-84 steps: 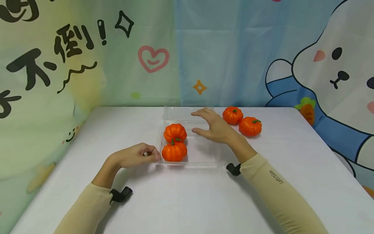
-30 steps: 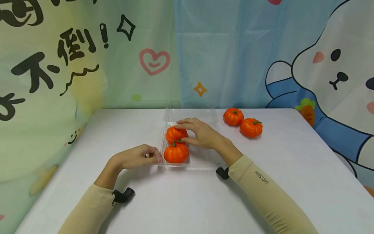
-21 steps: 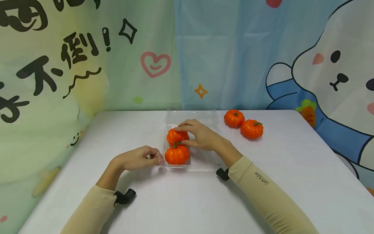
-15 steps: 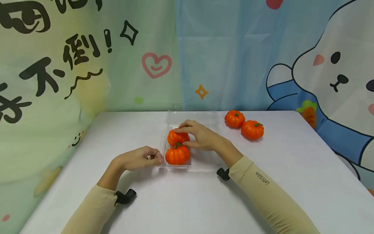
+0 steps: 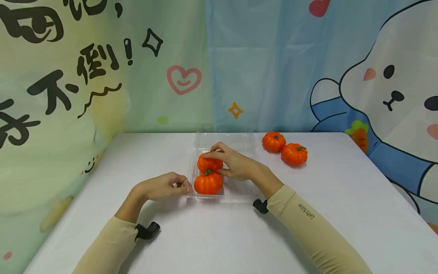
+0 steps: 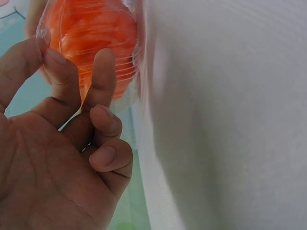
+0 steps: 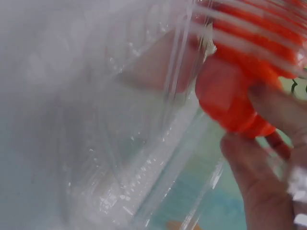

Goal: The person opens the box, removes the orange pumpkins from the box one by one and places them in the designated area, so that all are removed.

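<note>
Toward the back of the table lies a clear plastic clamshell box (image 5: 240,187), its lid (image 5: 236,141) folded open to the rear. Two small orange toy pumpkins sit along its left side, a front pumpkin (image 5: 208,184) and a rear pumpkin (image 5: 207,163). My right hand (image 5: 236,163) grips the rear pumpkin, fingers over its top and thumb at its near right side. In the right wrist view, fingertips touch its orange skin (image 7: 225,96) behind the clear plastic. With thumb and index finger, my left hand (image 5: 164,186) pinches the box's front left edge; its other fingers curl loosely (image 6: 108,139).
Two more orange pumpkins stand right of the box near the table's back edge, a farther one (image 5: 273,142) and a nearer one (image 5: 294,154). A printed cloth backdrop (image 5: 246,68) hangs behind the white table (image 5: 212,236).
My right hand has come left from above the box's right half and taken hold of the rear pumpkin. The left hand stays at the box edge. The head view has tilted up slightly.
</note>
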`<state>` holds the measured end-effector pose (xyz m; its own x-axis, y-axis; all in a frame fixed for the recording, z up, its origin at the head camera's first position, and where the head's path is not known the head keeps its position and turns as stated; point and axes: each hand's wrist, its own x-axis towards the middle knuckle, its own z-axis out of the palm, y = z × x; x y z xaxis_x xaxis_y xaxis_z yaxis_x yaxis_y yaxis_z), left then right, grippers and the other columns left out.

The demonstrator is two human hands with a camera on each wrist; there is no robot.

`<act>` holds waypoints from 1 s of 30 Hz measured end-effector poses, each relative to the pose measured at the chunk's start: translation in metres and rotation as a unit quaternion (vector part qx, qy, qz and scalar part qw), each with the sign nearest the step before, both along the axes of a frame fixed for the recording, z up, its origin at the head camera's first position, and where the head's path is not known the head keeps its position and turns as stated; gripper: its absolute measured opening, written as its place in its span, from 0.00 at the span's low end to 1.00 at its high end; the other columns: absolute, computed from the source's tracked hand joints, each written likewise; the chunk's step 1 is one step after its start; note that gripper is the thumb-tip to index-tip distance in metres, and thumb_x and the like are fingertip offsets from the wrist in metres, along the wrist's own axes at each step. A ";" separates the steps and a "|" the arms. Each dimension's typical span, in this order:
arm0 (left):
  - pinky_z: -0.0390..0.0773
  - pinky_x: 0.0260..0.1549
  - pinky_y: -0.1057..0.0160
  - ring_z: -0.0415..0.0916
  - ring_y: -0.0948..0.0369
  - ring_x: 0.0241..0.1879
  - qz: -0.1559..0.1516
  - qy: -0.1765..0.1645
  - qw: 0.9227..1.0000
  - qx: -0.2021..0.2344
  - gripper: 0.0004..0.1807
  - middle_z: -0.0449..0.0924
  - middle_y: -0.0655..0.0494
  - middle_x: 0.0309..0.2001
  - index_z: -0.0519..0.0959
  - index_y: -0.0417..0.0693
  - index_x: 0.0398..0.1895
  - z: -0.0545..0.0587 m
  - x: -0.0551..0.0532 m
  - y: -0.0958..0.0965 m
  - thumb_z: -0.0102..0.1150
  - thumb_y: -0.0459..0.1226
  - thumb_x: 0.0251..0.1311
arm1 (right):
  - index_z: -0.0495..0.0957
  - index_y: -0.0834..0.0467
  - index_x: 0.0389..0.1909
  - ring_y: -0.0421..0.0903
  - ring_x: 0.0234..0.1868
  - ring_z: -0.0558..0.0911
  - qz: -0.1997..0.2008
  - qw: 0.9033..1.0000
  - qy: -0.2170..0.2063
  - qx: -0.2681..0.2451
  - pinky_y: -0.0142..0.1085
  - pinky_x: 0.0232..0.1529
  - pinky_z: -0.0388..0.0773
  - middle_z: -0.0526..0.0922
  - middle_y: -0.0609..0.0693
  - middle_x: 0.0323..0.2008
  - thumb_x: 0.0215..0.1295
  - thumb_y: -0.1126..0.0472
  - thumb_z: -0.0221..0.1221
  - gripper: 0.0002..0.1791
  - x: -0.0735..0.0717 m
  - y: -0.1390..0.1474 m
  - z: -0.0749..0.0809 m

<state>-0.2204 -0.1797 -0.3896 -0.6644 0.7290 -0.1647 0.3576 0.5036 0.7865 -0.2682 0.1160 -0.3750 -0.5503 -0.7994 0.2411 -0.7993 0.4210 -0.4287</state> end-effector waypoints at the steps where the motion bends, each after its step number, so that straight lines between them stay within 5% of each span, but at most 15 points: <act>1: 0.64 0.35 0.66 0.66 0.61 0.35 0.000 0.000 1.000 0.001 0.12 0.73 0.61 0.31 0.83 0.42 0.39 0.000 0.000 0.000 0.57 0.41 0.73 | 0.74 0.57 0.69 0.57 0.64 0.74 0.001 1.000 -0.001 -0.002 0.46 0.66 0.73 0.68 0.60 0.63 0.65 0.71 0.66 0.31 0.000 0.000 0.000; 12: 0.64 0.35 0.66 0.67 0.61 0.35 0.001 -0.005 1.000 0.000 0.12 0.73 0.60 0.31 0.83 0.44 0.38 -0.002 0.001 0.001 0.56 0.42 0.73 | 0.73 0.57 0.70 0.59 0.74 0.66 -0.010 1.000 0.001 0.024 0.53 0.73 0.63 0.66 0.61 0.74 0.66 0.67 0.66 0.31 0.001 0.003 0.002; 30: 0.65 0.36 0.65 0.67 0.61 0.36 0.005 0.007 1.000 -0.019 0.12 0.74 0.60 0.31 0.83 0.45 0.39 -0.002 0.001 0.000 0.55 0.43 0.73 | 0.73 0.54 0.70 0.57 0.70 0.68 -0.024 1.000 0.005 0.004 0.51 0.67 0.71 0.69 0.59 0.70 0.67 0.65 0.67 0.31 0.001 0.019 0.008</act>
<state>-0.2190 -0.1799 -0.3912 -0.6745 0.7153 -0.1827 0.3622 0.5363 0.7624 -0.2670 0.1349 -0.3670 -0.5856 -0.7742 0.2402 -0.7823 0.4621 -0.4178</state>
